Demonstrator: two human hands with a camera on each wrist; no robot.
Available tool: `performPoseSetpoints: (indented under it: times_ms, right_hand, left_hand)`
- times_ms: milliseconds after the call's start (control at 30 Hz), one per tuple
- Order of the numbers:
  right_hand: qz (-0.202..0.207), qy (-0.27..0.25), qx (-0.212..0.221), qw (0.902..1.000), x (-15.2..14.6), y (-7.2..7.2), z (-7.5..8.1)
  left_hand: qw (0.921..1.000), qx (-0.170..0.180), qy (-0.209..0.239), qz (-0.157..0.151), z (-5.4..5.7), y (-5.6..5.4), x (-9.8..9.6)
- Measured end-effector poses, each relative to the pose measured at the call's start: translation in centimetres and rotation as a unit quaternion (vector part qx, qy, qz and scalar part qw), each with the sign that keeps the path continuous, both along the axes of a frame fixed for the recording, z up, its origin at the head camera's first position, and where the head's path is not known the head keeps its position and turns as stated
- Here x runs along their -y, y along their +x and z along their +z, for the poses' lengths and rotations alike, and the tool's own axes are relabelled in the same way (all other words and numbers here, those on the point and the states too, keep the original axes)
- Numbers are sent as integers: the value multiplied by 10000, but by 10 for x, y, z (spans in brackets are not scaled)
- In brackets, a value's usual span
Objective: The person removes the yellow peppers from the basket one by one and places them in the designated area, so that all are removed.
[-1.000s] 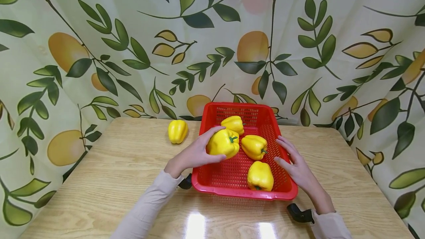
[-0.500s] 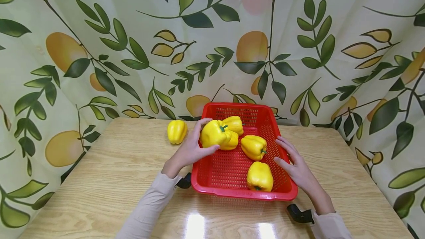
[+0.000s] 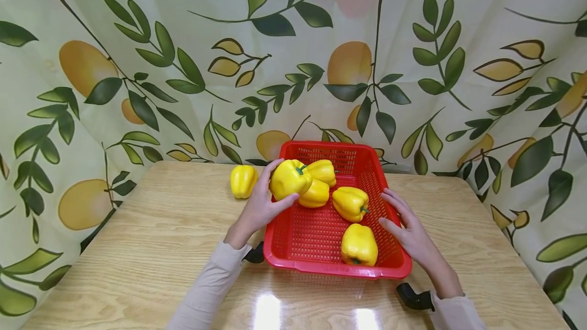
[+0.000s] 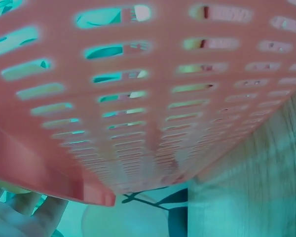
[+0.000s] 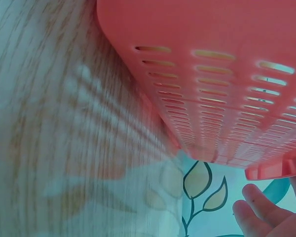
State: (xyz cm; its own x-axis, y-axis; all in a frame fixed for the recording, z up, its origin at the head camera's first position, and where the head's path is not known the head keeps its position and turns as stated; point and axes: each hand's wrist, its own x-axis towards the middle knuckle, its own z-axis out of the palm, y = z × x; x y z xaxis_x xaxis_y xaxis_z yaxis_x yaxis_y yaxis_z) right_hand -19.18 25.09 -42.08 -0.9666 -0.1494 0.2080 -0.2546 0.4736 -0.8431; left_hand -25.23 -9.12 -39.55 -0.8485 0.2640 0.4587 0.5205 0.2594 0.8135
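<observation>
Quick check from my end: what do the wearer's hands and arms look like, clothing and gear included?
The left hand and right hand are bare, with no gloves. The left sleeve and right sleeve are long, plain and off-white. Black, rounded pieces jut out beside the left wrist and right wrist.

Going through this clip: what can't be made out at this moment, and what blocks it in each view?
Head: some of the left hand's fingers, hidden by the hand itself and the held pepper.
Head: the rear pepper's left end, behind the held one.
Left wrist: most of the basket's contents, behind its slotted wall.
Right wrist: much of the right hand, cut off by the right and bottom edges.
</observation>
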Motion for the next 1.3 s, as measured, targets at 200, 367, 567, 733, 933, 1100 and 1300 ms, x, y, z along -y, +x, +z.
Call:
performPoseSetpoints:
  times_ms: [200, 367, 567, 733, 933, 1100, 1300]
  right_hand:
    - [-9, 28, 6, 10000, 0, 0, 1]
    - [9, 63, 21, 10000, 0, 0, 1]
    - [3, 98, -18, 10000, -1, -1, 0]
    - [36, 32, -27, 10000, -1, -1, 0]
    - [20, 22, 10, 10000, -1, -1, 0]
    - [-25, 71, 79, 9999, -1, -1, 1]
    - [-45, 70, 115, 9999, 0, -1, 1]
  left_hand:
    - [9997, 76, 33, 209, 3, -1, 7]
    - [9981, 258, 158, 542, 6, -4, 18]
    - [9952, 333, 287, 871, 8, -8, 31]
    - [9928, 234, 334, 1123, 9, -11, 41]
    - [9897, 257, 422, 1344, 11, -14, 52]
    - [9874, 354, 506, 1455, 13, -15, 60]
    - [9845, 402, 659, 1577, 11, -17, 69]
